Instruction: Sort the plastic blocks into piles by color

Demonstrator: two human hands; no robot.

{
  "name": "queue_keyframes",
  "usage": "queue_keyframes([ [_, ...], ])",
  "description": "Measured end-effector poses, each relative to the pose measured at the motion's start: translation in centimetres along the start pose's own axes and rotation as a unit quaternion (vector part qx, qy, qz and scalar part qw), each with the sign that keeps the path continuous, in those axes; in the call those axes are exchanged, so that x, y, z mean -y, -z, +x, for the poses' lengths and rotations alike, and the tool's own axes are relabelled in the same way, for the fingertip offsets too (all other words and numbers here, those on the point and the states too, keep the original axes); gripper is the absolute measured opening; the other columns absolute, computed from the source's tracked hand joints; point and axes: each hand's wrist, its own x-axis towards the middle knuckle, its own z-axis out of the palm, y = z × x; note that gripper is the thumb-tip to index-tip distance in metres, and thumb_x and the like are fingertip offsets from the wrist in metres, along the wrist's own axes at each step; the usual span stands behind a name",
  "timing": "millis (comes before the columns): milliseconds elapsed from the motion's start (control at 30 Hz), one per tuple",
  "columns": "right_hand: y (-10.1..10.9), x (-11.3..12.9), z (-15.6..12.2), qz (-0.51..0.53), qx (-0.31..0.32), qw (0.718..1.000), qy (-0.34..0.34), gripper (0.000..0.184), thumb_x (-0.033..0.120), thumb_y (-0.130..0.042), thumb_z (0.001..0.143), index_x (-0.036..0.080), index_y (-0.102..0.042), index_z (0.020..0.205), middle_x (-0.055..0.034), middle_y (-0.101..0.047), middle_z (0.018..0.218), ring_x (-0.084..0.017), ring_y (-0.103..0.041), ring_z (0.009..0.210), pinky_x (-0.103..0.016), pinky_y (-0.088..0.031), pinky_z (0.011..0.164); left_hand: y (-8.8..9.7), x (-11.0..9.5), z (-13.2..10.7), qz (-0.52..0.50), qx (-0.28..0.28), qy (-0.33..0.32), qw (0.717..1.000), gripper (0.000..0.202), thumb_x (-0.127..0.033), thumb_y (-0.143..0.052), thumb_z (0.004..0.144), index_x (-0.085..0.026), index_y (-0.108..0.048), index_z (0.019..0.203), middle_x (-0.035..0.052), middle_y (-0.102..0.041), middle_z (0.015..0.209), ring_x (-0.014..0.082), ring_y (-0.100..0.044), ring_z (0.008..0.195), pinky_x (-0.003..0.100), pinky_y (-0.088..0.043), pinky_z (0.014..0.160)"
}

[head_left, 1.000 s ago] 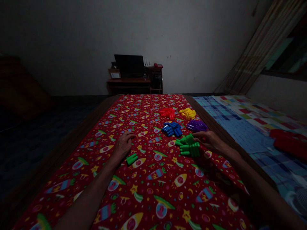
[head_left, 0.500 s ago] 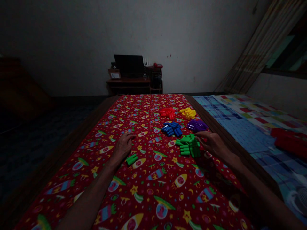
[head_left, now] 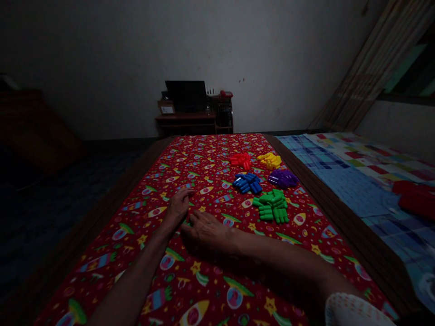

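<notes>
My left hand (head_left: 177, 206) lies palm down on the patterned red cloth, fingers stretched out and nothing visible in them. Close beside it, my right hand (head_left: 207, 230) reaches across with curled fingers over green plastic tubes (head_left: 186, 222); only a sliver of green shows, the rest is hidden under the fingers. To the right lies a pile of green tubes (head_left: 272, 206). Behind that pile are heaps of blue tubes (head_left: 247, 183) and purple tubes (head_left: 283, 178). Farther back are red tubes (head_left: 240, 160) and yellow tubes (head_left: 270, 160).
The red cloth (head_left: 234, 271) covers a long table with dark wooden edges (head_left: 306, 181). At the right is a surface with blue checked fabric (head_left: 350, 181) and a red cloth bundle (head_left: 418, 201). A small desk (head_left: 185, 117) with a dark monitor (head_left: 186, 94) stands against the wall.
My right hand has left the green pile and moved left, to the green tubes beside my left hand, now mostly covering them. My left hand stays nearly in place.
</notes>
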Motion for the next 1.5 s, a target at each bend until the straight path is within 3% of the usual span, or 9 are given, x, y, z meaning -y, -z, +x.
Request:
queue_keyframes([
  [167, 0.4, -2.5, -1.9, -0.015, -0.025, 1.000, 0.010, 0.013, 0.025, -0.050, 0.095, 0.017, -0.056, 0.103, -0.0086, -0.064, 0.099, -0.020, -0.056, 0.093, -0.033, -0.046, 0.083, 0.0, -0.2, 0.0, 0.006, 0.003, -0.009, 1.000, 0.033, -0.020, -0.039, 0.078, -0.018, -0.070, 0.087, 0.0085, -0.070, 0.102, 0.0221, -0.065, 0.096, 0.042, -0.052, 0.092],
  [367, 4.5, -7.5, -9.1, -0.073, -0.103, 0.989, -0.081, 0.035, 0.021, -0.057, 0.091, 0.018, -0.054, 0.125, -0.0092, -0.068, 0.112, -0.021, -0.059, 0.097, -0.034, -0.044, 0.081, -0.1, -0.2, 0.0, 0.022, 0.011, -0.006, 1.000, 0.032, -0.020, -0.039, 0.079, -0.018, -0.070, 0.085, 0.0091, -0.070, 0.102, 0.0233, -0.065, 0.099, 0.041, -0.052, 0.092],
  [567, 6.0, -10.5, -15.1, -0.134, -0.081, 0.981, -0.119, 0.028, 0.018, -0.055, 0.091, 0.019, -0.061, 0.118, -0.0093, -0.069, 0.112, -0.022, -0.060, 0.097, -0.037, -0.042, 0.084, -0.1, -0.1, -0.2, 0.033, 0.015, -0.012, 0.999, 0.034, -0.021, -0.039, 0.080, -0.018, -0.071, 0.089, 0.0095, -0.069, 0.104, 0.0242, -0.064, 0.101, 0.042, -0.052, 0.093],
  [867, 5.3, -11.0, -16.0, -0.125, -0.060, 0.981, -0.138, 0.027, 0.016, -0.058, 0.088, 0.022, -0.065, 0.113, -0.0096, -0.069, 0.114, -0.024, -0.058, 0.106, -0.038, -0.044, 0.086, -0.3, 0.5, -0.2, 0.038, 0.013, -0.026, 0.999, 0.033, -0.022, -0.039, 0.080, -0.018, -0.071, 0.088, 0.0104, -0.068, 0.105, 0.0249, -0.063, 0.102, 0.044, -0.051, 0.094],
  [1067, 5.3, -11.9, -16.2, -0.067, -0.118, 0.986, -0.093, 0.023, 0.024, -0.052, 0.093, 0.018, -0.067, 0.109, -0.0118, -0.071, 0.109, -0.022, -0.063, 0.101, -0.038, -0.048, 0.086, -0.4, 0.7, -0.2, 0.033, 0.011, -0.027, 0.999, 0.031, -0.022, -0.041, 0.079, -0.019, -0.070, 0.087, 0.0087, -0.067, 0.106, 0.0235, -0.063, 0.102, 0.043, -0.051, 0.094],
  [1200, 7.2, -12.5, -15.7, -0.025, -0.184, 0.977, -0.109, 0.026, 0.027, -0.047, 0.094, 0.019, -0.069, 0.104, -0.0106, -0.073, 0.101, -0.020, -0.066, 0.095, -0.036, -0.049, 0.087, -0.3, 0.4, -0.2, 0.023, 0.007, -0.022, 0.999, 0.030, -0.023, -0.041, 0.079, -0.020, -0.070, 0.085, 0.0093, -0.067, 0.105, 0.0240, -0.063, 0.101, 0.043, -0.051, 0.094],
  [1267, 8.7, -13.3, -15.3, -0.002, -0.244, 0.954, -0.172, 0.026, 0.032, -0.048, 0.093, 0.019, -0.071, 0.098, -0.0086, -0.074, 0.095, -0.019, -0.068, 0.088, -0.033, -0.050, 0.082, -0.3, 0.2, -0.2, 0.018, 0.004, -0.018, 1.000, 0.029, -0.023, -0.041, 0.078, -0.020, -0.070, 0.084, 0.0094, -0.067, 0.104, 0.0244, -0.063, 0.101, 0.043, -0.051, 0.094],
  [1333, 10.2, -14.8, -15.0, 0.026, -0.331, 0.905, -0.267, 0.031, 0.039, -0.049, 0.092, 0.018, -0.071, 0.087, -0.0060, -0.073, 0.083, -0.017, -0.067, 0.076, -0.027, -0.050, 0.072, -0.2, 0.0, -0.2, 0.014, 0.005, -0.017, 1.000, 0.029, -0.023, -0.042, 0.078, -0.021, -0.070, 0.084, 0.0092, -0.067, 0.104, 0.0244, -0.062, 0.101, 0.043, -0.051, 0.095],
  [1500, 11.2, -21.1, -16.8, 0.082, -0.577, 0.674, -0.454, 0.052, 0.057, -0.041, 0.089, 0.017, -0.055, 0.060, 0.0016, -0.052, 0.049, -0.010, -0.047, 0.045, -0.022, -0.038, 0.050, -0.2, 0.0, -0.2, 0.012, 0.001, -0.013, 1.000, 0.029, -0.023, -0.042, 0.077, -0.020, -0.070, 0.083, 0.0096, -0.068, 0.103, 0.0245, -0.063, 0.100, 0.044, -0.051, 0.094],
])
